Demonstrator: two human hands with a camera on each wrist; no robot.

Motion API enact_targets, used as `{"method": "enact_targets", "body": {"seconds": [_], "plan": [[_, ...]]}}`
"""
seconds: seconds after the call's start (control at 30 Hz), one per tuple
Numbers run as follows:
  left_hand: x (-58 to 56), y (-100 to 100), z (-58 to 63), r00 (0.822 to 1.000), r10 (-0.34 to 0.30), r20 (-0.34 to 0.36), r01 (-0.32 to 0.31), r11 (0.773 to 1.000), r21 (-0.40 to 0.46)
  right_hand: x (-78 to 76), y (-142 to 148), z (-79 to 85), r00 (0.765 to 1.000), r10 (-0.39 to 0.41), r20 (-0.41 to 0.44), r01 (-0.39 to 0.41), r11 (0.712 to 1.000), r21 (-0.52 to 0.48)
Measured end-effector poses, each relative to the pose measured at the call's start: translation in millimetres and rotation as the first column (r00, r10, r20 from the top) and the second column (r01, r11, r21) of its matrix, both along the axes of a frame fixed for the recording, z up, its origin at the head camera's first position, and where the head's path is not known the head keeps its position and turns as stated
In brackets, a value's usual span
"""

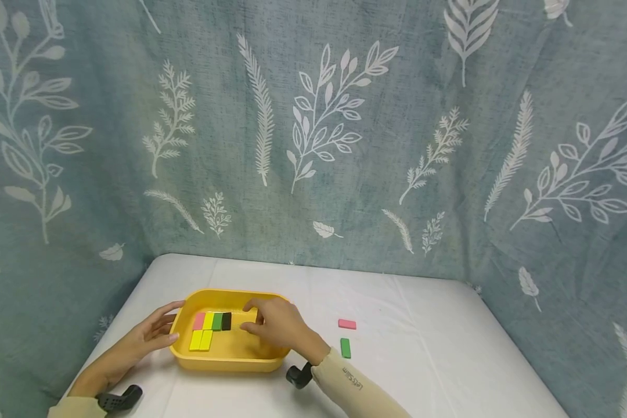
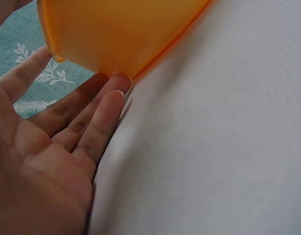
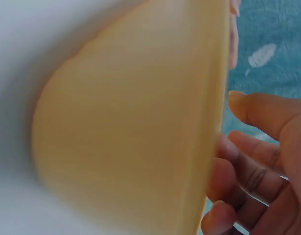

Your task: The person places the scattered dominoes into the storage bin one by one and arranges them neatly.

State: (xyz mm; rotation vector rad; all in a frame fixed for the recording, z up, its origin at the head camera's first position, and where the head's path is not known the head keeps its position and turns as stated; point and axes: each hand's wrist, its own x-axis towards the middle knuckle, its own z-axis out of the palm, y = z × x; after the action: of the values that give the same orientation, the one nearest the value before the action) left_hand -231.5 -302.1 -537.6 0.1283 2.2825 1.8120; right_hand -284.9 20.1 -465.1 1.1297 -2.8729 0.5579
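Observation:
A yellow plastic tray [image 1: 230,364] stands on the white table. Inside, at its left, a pink block [image 1: 199,321], a yellow block [image 1: 208,320], a green block [image 1: 217,321] and a black block [image 1: 227,321] form a row; two more yellow blocks [image 1: 201,341] lie just below. My left hand [image 1: 148,334] touches the tray's left end from outside, fingers fairly straight against its wall [image 2: 121,34]. Over the tray's right part reaches my right hand [image 1: 279,322], thumb and forefinger apart, with no block visible between them. The right wrist view shows its fingers partly behind the rim [image 3: 216,98].
To the right of the tray, a pink block [image 1: 347,324] and a green block [image 1: 345,348] lie on the white tablecloth [image 1: 428,348]. A blue-green curtain [image 1: 345,220] with white leaf prints hangs behind and along both sides of the table.

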Motion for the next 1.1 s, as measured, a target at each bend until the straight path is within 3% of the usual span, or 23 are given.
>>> {"method": "enact_targets", "body": {"seconds": [0.47, 0.73, 1.1], "plan": [[0.1, -1.5, -1.7, 1.0, 0.005, 0.004, -0.005, 1.0, -0.023, 0.1, 83.2, 4.9, 0.996, -0.069, -0.062, 0.061, 0.99, -0.125], [0.0, -0.8, -0.8, 1.0, 0.003, 0.003, -0.003, 1.0, -0.021, 3.2, 124.2, -5.5, 0.982, -0.178, -0.063, 0.168, 0.977, -0.13], [-0.4, -0.2, 0.0, 1.0, -0.001, 0.012, 0.001, 1.0, -0.025, 11.9, 169.1, -20.5, 0.969, -0.235, -0.078, 0.224, 0.966, -0.128]]}}
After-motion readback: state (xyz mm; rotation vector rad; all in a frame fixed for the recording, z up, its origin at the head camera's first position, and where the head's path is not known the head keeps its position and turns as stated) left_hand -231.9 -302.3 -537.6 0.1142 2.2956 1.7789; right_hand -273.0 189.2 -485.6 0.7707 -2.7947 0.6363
